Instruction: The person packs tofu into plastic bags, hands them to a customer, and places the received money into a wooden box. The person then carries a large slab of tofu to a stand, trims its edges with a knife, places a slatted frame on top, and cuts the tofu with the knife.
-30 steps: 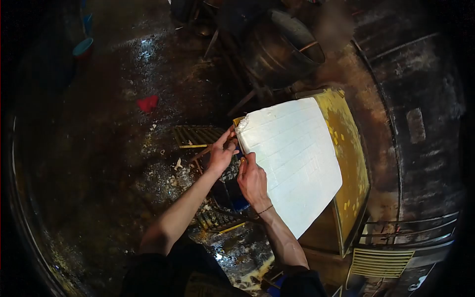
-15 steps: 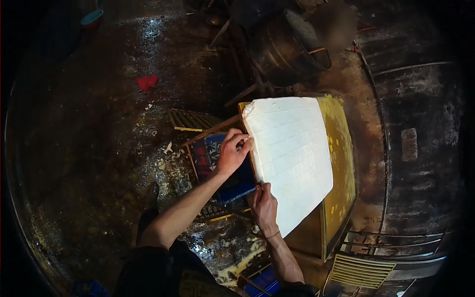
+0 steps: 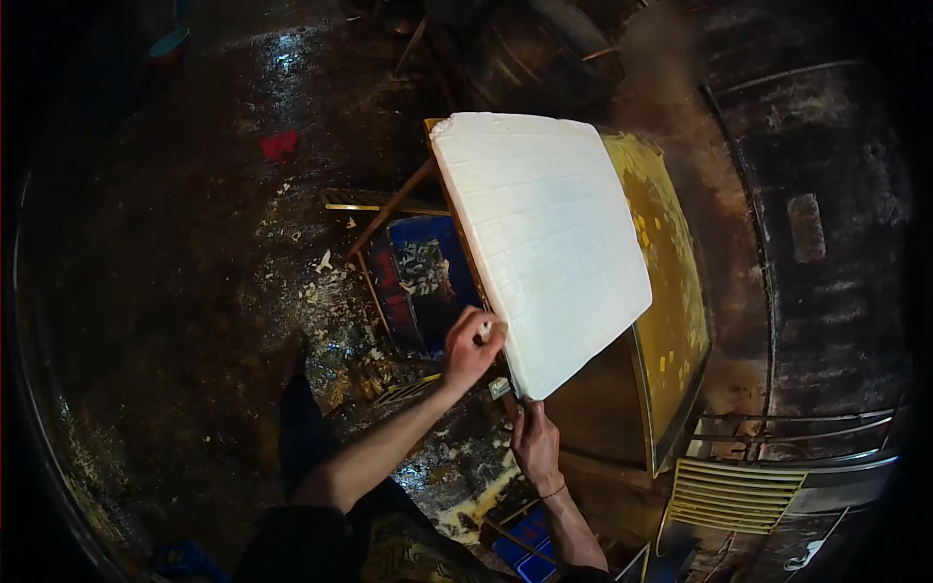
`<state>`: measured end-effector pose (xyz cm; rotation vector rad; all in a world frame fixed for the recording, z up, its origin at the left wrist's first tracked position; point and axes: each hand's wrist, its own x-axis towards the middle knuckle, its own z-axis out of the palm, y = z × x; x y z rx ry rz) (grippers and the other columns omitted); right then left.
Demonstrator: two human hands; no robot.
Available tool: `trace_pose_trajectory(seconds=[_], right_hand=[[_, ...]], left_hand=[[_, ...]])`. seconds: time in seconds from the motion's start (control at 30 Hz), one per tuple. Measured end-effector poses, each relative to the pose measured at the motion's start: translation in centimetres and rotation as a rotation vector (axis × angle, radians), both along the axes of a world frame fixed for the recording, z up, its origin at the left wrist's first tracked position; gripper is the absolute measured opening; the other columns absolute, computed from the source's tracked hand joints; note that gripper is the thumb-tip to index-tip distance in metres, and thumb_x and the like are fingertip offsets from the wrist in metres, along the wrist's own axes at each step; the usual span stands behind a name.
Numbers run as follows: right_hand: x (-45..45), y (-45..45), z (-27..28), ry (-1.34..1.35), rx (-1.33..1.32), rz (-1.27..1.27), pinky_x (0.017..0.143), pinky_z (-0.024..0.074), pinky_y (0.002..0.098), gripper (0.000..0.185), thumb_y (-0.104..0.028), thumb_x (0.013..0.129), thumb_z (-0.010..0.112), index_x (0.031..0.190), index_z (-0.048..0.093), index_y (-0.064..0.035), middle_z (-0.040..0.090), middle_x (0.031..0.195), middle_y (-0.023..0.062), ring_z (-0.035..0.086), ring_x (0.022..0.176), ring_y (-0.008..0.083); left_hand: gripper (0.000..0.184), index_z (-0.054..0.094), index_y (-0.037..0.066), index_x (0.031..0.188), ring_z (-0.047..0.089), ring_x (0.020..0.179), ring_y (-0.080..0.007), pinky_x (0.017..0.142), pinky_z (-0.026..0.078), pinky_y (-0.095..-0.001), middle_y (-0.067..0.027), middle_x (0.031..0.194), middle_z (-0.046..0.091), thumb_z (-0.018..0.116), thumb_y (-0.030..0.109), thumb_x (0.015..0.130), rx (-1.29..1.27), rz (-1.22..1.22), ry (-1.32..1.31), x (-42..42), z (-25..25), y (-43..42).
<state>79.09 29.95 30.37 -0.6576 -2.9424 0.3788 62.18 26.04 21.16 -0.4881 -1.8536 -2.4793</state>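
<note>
A large white slab (image 3: 544,243) with faint creases lies on a tilted yellowish board (image 3: 671,282). At the slab's left edge, low down, is my left hand (image 3: 473,348), its fingers curled closed on something small and pale that I cannot make out. My right hand (image 3: 535,437), with a thin bracelet at the wrist, is at the slab's bottom corner. Its fingers are pinched together there, and what they hold is hidden. Just left of that corner, a small pale piece (image 3: 500,388) shows between the hands.
Beneath the slab's left side stands a blue crate (image 3: 418,229) with pale scraps inside. A red cloth-like item (image 3: 280,147) and scattered bits lie on the wet floor. Yellow slats (image 3: 737,496) are at the lower right, a dark barrel (image 3: 530,58) at the top.
Both hands have moved down along the slab's left edge, the right one to its bottom corner. The slab appears higher in view, and more of the blue crate shows.
</note>
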Motion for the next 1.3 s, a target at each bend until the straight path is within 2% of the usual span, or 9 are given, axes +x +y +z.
trace_pose_trajectory(seconds=[0.2, 0.33, 0.4, 0.5, 0.63, 0.8, 0.9, 1.1, 1.3], right_hand=[[5.3, 1.0, -2.9, 0.125, -0.089, -0.034, 0.062, 0.0486, 0.0457, 0.025, -0.008, 0.089, 0.053, 0.114, 0.052, -0.0019, 0.061, 0.084, 0.0210, 0.061, 0.073, 0.0400], [4.5, -3.4, -3.9, 0.088, -0.401, -0.236, 0.062, 0.0473, 0.0468, 0.014, -0.014, 0.092, 0.052, 0.101, 0.050, -0.0039, 0.061, 0.082, 0.0267, 0.058, 0.081, 0.0472], [3.2, -5.1, -3.3, 0.138, -0.518, -0.345, 0.057, 0.0443, 0.0350, 0.016, -0.015, 0.092, 0.053, 0.102, 0.052, -0.0032, 0.058, 0.074, 0.0199, 0.059, 0.064, 0.0304], [0.6, -6.4, -1.0, 0.280, -0.671, -0.400, 0.055, 0.0394, 0.0254, 0.014, -0.013, 0.094, 0.052, 0.103, 0.053, -0.0021, 0.052, 0.068, 0.0045, 0.046, 0.061, 0.0071], [-3.4, -5.7, 4.0, 0.511, -0.622, -0.478, 0.060, 0.0431, 0.0262, 0.019, -0.012, 0.094, 0.051, 0.109, 0.054, -0.0011, 0.053, 0.071, 0.0006, 0.050, 0.065, 0.0095], [-3.8, -3.0, 5.5, 0.903, -0.865, -0.827, 0.045, 0.0295, 0.0188, 0.020, -0.016, 0.096, 0.047, 0.114, 0.048, -0.0067, 0.046, 0.065, -0.0037, 0.037, 0.051, 0.0028], [-3.9, -0.5, 6.3, 1.040, -0.822, -1.067, 0.039, 0.0240, 0.0198, 0.021, -0.016, 0.095, 0.045, 0.115, 0.046, -0.0086, 0.043, 0.058, -0.0047, 0.034, 0.043, 0.0030], [-0.4, 9.9, 3.3, 1.207, -0.885, -1.196, 0.039, 0.0338, 0.0221, 0.034, -0.016, 0.094, 0.047, 0.127, 0.045, -0.0066, 0.053, 0.073, 0.0003, 0.042, 0.048, 0.0052], [0.1, 23.7, -1.8, 1.071, -0.597, -1.210, 0.045, 0.0510, 0.0394, 0.033, -0.010, 0.087, 0.045, 0.117, 0.055, -0.0008, 0.064, 0.073, 0.0217, 0.063, 0.051, 0.0280]], left_hand=[[0.014, 0.054, 0.000, 0.093, 0.052, 0.080, -0.0219, 0.074, 0.042, -0.0315, -0.0086, 0.086, 0.054, 0.059, 0.012, 0.088, -0.026, -0.133, -0.396, 8.6, 1.0, 0.7], [0.031, 0.055, 0.012, 0.081, 0.047, 0.051, -0.0125, 0.043, 0.037, -0.0257, -0.0019, 0.068, 0.053, 0.050, 0.041, 0.092, 0.300, -0.181, -1.284, 9.8, -2.6, 1.2], [0.037, 0.052, 0.016, 0.079, 0.037, 0.038, -0.0102, 0.036, 0.028, -0.0240, 0.0032, 0.055, 0.043, 0.050, 0.052, 0.087, 0.070, -0.134, -1.441, 7.6, -3.2, 1.0], [0.033, 0.052, 0.016, 0.071, 0.049, 0.047, -0.0179, 0.044, 0.040, -0.0320, -0.0017, 0.062, 0.052, 0.045, 0.041, 0.091, 0.036, -0.377, -1.359, 4.0, -20.2, 7.0], [0.041, 0.064, 0.004, 0.104, 0.061, 0.093, -0.0267, 0.080, 0.048, -0.0410, -0.0160, 0.098, 0.064, 0.045, 0.037, 0.090, -0.180, -0.335, -1.291, -10.2, -19.0, 5.5], [0.025, 0.063, 0.001, 0.087, 0.059, 0.088, -0.0273, 0.080, 0.045, -0.0371, -0.0166, 0.091, 0.063, 0.048, 0.020, 0.092, -0.621, 0.215, 0.333, -29.7, -13.5, -2.7], [0.014, 0.055, -0.002, 0.097, 0.054, 0.086, -0.0195, 0.082, 0.043, -0.0318, -0.0092, 0.093, 0.059, 0.053, 0.011, 0.091, -0.278, 0.310, 0.036, -32.0, 3.2, 1.0], [0.026, 0.054, 0.003, 0.110, 0.054, 0.090, -0.0143, 0.078, 0.044, -0.0229, -0.0064, 0.108, 0.057, 0.061, 0.005, 0.085, -0.354, -0.723, 0.311, -14.2, 12.8, 15.5], [0.053, 0.043, -0.001, 0.132, 0.028, 0.133, -0.0405, 0.109, 0.023, -0.0495, -0.0207, 0.143, 0.036, 0.058, 0.022, 0.086, -0.446, -1.126, 1.231, -1.2, 8.5, 24.5]])
